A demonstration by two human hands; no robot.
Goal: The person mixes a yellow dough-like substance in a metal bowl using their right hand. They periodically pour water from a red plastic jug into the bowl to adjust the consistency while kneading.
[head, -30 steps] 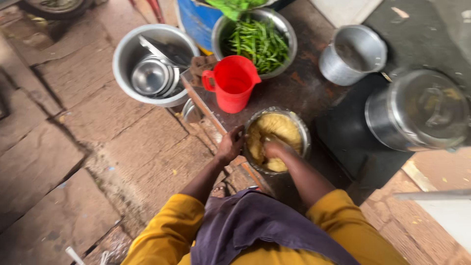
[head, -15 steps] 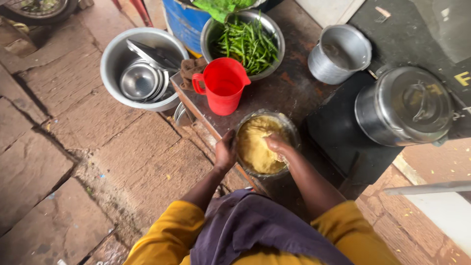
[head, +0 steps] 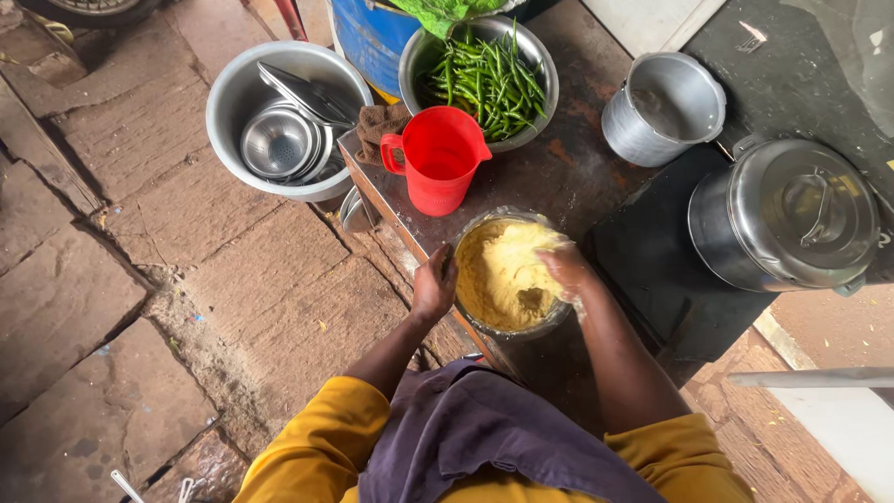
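The bowl (head: pixel 510 321) of yellow dough (head: pixel 503 275) sits at the near edge of the worktop (head: pixel 577 177), just behind it a red jug (head: pixel 440 158). My left hand (head: pixel 435 284) cups the bowl's rim, fingers pressed together. My right hand (head: pixel 565 268) lies on the dough, fingers curled and coated.
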